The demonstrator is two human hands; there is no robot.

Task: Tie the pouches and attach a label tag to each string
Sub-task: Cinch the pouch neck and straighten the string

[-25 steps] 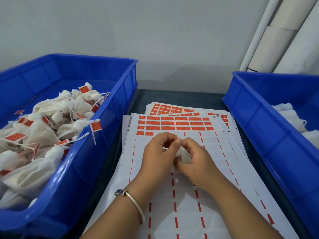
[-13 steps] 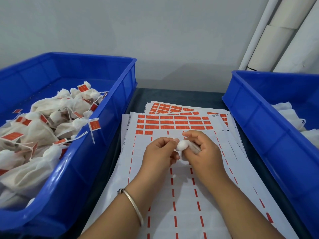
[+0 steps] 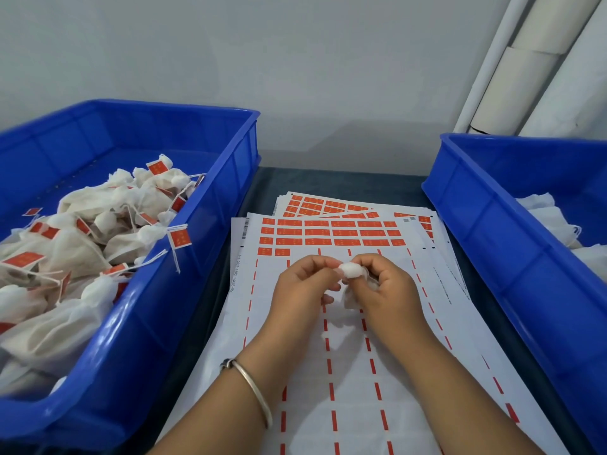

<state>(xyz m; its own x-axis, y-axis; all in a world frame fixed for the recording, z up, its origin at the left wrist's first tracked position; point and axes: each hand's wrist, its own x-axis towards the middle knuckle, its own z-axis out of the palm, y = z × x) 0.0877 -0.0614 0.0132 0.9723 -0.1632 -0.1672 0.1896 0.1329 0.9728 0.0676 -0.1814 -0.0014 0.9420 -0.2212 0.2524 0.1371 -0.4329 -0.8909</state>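
Head view. Left hand (image 3: 303, 285) and right hand (image 3: 382, 285) meet above a stack of label sheets (image 3: 345, 372), both pinching a small white pouch (image 3: 352, 269) whose gathered top shows between the fingertips. A metal bangle (image 3: 253, 385) circles the left wrist. Unpeeled orange labels (image 3: 331, 233) fill the sheet's far rows. Left blue bin (image 3: 184, 257): tied pouches with orange tags (image 3: 179, 238). Right blue bin (image 3: 492, 244): white pouches (image 3: 555, 218) without visible tags. Both bins stand on a dark table (image 3: 328, 182); white rolls (image 3: 525, 67) lean against the wall.
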